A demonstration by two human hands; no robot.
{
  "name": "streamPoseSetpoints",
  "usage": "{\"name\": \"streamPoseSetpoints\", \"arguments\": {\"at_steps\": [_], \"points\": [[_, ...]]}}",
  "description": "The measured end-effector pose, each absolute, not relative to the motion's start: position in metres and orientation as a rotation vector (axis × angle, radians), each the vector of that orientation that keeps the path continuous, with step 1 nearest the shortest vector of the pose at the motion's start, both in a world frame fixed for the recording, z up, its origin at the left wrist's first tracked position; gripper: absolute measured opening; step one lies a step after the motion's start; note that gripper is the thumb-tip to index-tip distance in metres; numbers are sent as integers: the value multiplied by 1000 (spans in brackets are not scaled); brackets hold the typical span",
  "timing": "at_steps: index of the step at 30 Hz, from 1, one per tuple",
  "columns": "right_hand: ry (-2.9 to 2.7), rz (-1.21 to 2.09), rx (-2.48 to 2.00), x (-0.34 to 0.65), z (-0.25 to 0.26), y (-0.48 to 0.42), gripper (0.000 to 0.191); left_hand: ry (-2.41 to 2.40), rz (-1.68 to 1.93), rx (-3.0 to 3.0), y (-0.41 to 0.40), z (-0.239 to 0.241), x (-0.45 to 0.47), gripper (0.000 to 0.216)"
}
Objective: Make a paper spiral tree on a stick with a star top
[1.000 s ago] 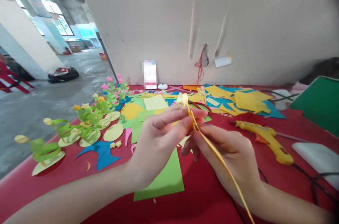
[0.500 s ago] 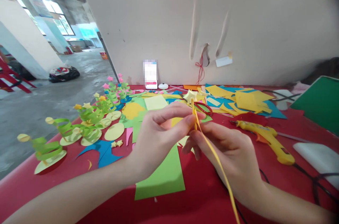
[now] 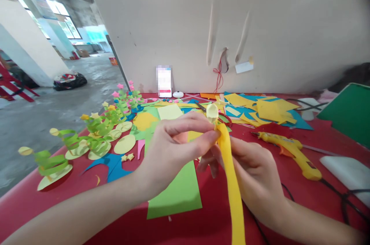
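Observation:
In the head view a long yellow paper strip (image 3: 232, 183) hangs from my fingers down past the bottom edge. My left hand (image 3: 179, 141) pinches its upper end between thumb and forefinger. Close behind the strip, my right hand (image 3: 256, 171) is curled, its thumb and fingers gripping near that same end; part of their contact is hidden. A small pale yellow folded paper piece (image 3: 212, 111) stands above the pinch, at the strip's top. Beneath the hands lies a light green paper sheet (image 3: 176, 198).
Several green paper spirals (image 3: 52, 162) on pale ovals line the left side. A yellow glue gun (image 3: 291, 152) with a black cord rests at right. Red-handled scissors (image 3: 225, 119) and yellow scraps (image 3: 271, 110) lie behind my hands. A phone (image 3: 164, 83) leans against the white panel (image 3: 179, 25).
The yellow strip has turned from edge-on to show its broad face, and its lower end has swung left. The pale piece on top has turned too, no longer showing its star outline.

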State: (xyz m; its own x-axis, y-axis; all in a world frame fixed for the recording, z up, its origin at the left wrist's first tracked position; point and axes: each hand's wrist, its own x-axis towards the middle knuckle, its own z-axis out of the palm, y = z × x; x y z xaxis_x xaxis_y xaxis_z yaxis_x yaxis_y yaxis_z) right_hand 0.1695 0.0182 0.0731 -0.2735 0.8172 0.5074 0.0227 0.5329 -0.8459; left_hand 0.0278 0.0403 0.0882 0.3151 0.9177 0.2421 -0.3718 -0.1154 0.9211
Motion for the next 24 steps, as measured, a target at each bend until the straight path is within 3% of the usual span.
{"name": "streamPoseSetpoints", "arguments": {"at_steps": [8, 24], "points": [[-1842, 938, -699, 173, 73, 21, 26, 645, 1191, 1267, 40, 95, 27, 2], [-1837, 1327, -589, 177, 77, 24, 27, 666, 1240, 1417, 41, 94, 25, 5]]}}
